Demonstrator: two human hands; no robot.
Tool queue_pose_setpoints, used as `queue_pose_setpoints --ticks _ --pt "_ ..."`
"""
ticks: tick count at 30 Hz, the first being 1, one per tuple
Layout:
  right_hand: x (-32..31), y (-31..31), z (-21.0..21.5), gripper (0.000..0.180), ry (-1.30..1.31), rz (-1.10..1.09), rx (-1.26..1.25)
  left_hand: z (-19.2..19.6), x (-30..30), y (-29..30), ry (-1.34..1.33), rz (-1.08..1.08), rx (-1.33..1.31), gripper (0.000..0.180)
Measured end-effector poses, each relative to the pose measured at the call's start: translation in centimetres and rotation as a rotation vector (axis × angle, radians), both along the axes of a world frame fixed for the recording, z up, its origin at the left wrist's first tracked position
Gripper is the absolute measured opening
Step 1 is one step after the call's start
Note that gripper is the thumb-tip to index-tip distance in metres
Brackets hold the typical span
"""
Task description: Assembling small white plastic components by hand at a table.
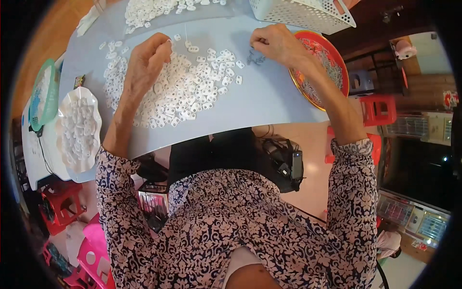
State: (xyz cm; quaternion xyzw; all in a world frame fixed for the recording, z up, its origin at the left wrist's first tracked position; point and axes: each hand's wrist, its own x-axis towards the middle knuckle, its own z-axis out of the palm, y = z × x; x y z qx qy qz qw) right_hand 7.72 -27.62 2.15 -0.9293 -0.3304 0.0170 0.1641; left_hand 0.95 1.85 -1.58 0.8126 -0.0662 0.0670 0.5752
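Note:
My left hand [148, 62] is closed in a pinch above a spread pile of small white plastic pieces with holes [178, 91]. A bit of white shows at its fingertips, too small to tell apart from the pile's pieces. Across the grey-blue table [269, 96], my right hand [278, 45] is also closed, its fingers curled downward; what they hold, if anything, is hidden. Just below those fingers lies a little heap of thin grey metal pins [256, 58]. Under the right wrist, a red round tray [342, 72] holds many similar grey pieces.
A white perforated basket [298, 14] stands at the far right edge. More white pieces [149, 10] lie at the back. At left are a scalloped white dish [97, 118] full of white parts and a green basket [51, 96]. Red stools [378, 110] stand beyond the table.

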Motion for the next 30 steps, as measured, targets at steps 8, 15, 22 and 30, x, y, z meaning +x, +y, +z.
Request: queue_pose_setpoints --ticks 8,15,22,30 --pt "0.0 1.0 0.6 0.011 -0.081 0.058 -0.222 -0.1 -0.2 -0.2 -0.014 -0.03 0.007 0.019" --pt "-0.1 1.1 0.8 0.011 0.017 -0.001 -0.275 0.2 -0.3 -0.5 -0.01 -0.022 0.002 0.018" --pt "0.2 1.0 -0.5 0.007 -0.239 0.098 -0.265 -0.2 -0.1 -0.4 -0.014 -0.051 -0.012 0.016" --pt "-1.9 5.3 0.4 0.007 0.076 -0.063 0.262 -0.3 -0.6 0.1 0.012 -0.008 0.001 0.017"
